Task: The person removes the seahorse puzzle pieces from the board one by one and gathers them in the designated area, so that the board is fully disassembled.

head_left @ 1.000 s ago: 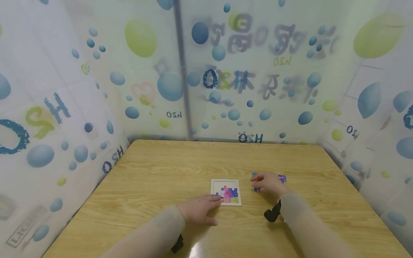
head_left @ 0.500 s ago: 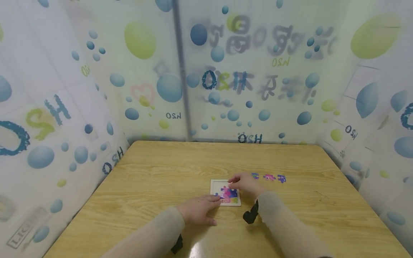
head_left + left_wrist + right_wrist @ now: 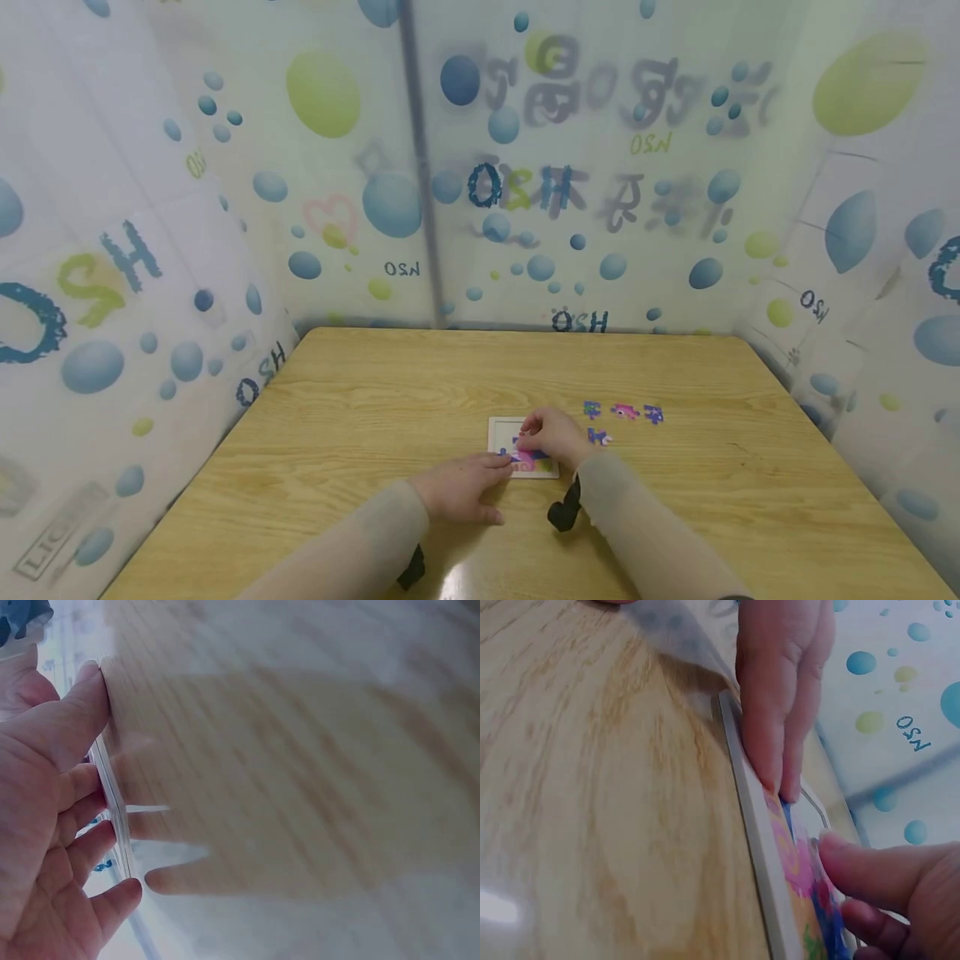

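Observation:
A small white-rimmed puzzle tray (image 3: 491, 435) lies on the table, partly filled with pink, purple and orange puzzle pieces (image 3: 784, 847). My left hand (image 3: 461, 489) rests at its left side, fingers extended over the rim onto the picture. Over the tray's right part, my right hand (image 3: 558, 437) has its thumb and fingers bent together at a puzzle piece, mostly covered by the fingertips. In the right wrist view the right thumb (image 3: 877, 870) touches down near the pink part. Right of the tray lies a loose purple piece (image 3: 598, 437).
Behind it are a green-purple piece (image 3: 592, 409), a pink piece with an eye (image 3: 625, 412) and a purple piece (image 3: 654, 413) in a row. The wooden table (image 3: 420, 375) meets patterned curtains (image 3: 360, 283) at the back and sides.
My right hand has moved left from the loose pieces to over the tray, uncovering those pieces. The left hand stays at the tray's left side.

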The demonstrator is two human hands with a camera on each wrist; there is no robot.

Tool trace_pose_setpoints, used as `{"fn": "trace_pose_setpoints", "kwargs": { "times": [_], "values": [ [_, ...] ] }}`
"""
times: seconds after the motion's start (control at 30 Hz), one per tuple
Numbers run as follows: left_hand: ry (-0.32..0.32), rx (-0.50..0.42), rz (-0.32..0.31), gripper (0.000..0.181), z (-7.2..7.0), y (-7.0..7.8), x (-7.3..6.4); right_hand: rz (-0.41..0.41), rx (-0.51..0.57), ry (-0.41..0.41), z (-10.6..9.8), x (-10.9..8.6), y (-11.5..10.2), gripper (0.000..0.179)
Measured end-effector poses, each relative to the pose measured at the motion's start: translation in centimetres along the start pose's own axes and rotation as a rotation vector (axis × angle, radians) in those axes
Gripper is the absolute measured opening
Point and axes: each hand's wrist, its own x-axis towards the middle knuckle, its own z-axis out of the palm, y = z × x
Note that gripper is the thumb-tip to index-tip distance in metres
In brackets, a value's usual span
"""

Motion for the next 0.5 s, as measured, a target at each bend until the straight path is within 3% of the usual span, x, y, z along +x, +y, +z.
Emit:
{"fn": "trace_pose_setpoints", "kwargs": {
  "times": [0.4,0.5],
  "values": [
    [0.033,-0.097,-0.006,0.069,0.0,-0.5,0.6,0.006,-0.036,0.004,0.2,-0.1,-0.5,0.019],
    [0.063,-0.082,0.026,0.064,0.0,-0.4,1.0,0.010,-0.036,0.005,0.2,-0.1,-0.5,0.019]
  ]
}}
